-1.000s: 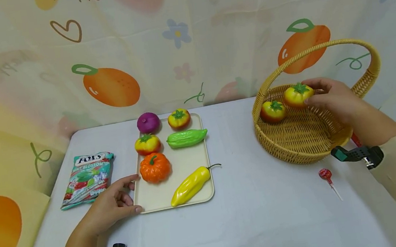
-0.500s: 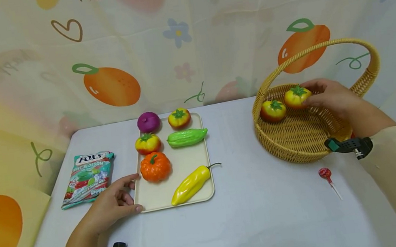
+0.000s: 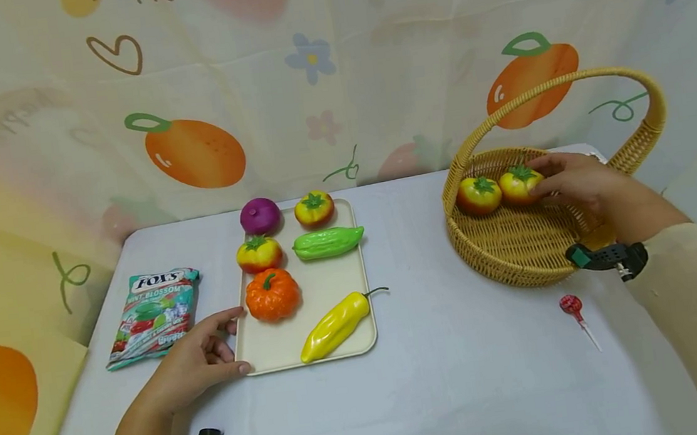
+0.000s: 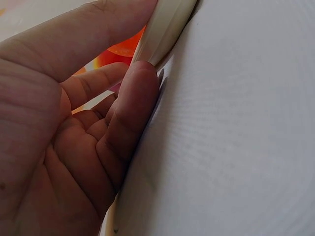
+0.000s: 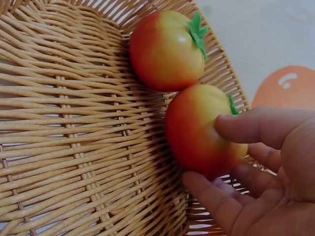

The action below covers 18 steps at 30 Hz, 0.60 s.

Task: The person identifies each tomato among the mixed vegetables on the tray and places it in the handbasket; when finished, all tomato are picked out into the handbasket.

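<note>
My right hand (image 3: 583, 183) holds a yellow-red tomato (image 3: 518, 186) inside the wicker basket (image 3: 509, 271). In the right wrist view, the thumb of my right hand (image 5: 266, 172) lies on the side of the held tomato (image 5: 202, 132), with fingers below it. A second tomato (image 3: 479, 196) sits beside it; the two touch in the right wrist view. My left hand (image 3: 197, 360) rests at the left edge of the cream tray (image 3: 273, 351), thumb and index fingertip touching the rim at separate spots, the other fingers loosely bent. In the left wrist view, my left hand (image 4: 74, 128) is against the tray rim (image 4: 167, 29).
On the tray are a purple onion (image 3: 260, 217), two tomatoes, a green vegetable (image 3: 328, 243), an orange pumpkin (image 3: 272, 295) and a yellow pepper (image 3: 335, 328). A candy bag (image 3: 154, 315) lies to the left, a red lollipop (image 3: 571, 304) before the basket, whose handle arches overhead.
My right hand has moved slightly down and left with its tomato, which now sits lower and closer beside the other one. My left hand has stayed at the tray edge.
</note>
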{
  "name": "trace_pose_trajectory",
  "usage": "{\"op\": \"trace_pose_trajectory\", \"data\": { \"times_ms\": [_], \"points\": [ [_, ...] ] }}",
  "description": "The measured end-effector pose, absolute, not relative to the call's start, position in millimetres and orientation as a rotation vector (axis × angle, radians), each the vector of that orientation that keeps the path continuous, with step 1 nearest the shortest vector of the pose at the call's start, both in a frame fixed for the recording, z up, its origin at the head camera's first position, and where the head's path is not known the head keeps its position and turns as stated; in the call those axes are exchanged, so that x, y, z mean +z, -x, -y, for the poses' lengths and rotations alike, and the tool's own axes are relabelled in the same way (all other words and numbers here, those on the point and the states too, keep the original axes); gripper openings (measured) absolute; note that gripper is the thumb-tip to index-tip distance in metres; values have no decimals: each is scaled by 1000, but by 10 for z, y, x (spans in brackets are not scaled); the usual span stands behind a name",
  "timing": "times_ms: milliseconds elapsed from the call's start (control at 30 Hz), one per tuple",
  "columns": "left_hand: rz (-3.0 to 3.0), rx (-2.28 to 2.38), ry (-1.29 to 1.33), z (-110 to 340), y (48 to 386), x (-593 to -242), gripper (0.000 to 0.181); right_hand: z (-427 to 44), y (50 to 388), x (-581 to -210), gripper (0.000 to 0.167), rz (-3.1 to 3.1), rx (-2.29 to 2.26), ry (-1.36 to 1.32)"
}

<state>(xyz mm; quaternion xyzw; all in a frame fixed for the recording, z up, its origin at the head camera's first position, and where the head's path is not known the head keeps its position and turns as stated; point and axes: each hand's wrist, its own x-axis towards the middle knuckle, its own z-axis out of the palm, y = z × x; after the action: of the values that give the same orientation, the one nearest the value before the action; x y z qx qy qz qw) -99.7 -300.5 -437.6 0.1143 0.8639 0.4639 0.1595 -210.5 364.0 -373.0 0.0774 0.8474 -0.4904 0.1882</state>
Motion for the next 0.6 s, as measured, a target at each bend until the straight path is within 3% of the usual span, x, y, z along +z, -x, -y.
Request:
{"op": "trace_pose_trajectory", "data": {
  "times_ms": [600],
  "points": [
    [-2473, 1322, -334, 3019, 997, -4387, 87, -3630, 2127, -3745, 77, -2350, -1355, -208]
  ]
}}
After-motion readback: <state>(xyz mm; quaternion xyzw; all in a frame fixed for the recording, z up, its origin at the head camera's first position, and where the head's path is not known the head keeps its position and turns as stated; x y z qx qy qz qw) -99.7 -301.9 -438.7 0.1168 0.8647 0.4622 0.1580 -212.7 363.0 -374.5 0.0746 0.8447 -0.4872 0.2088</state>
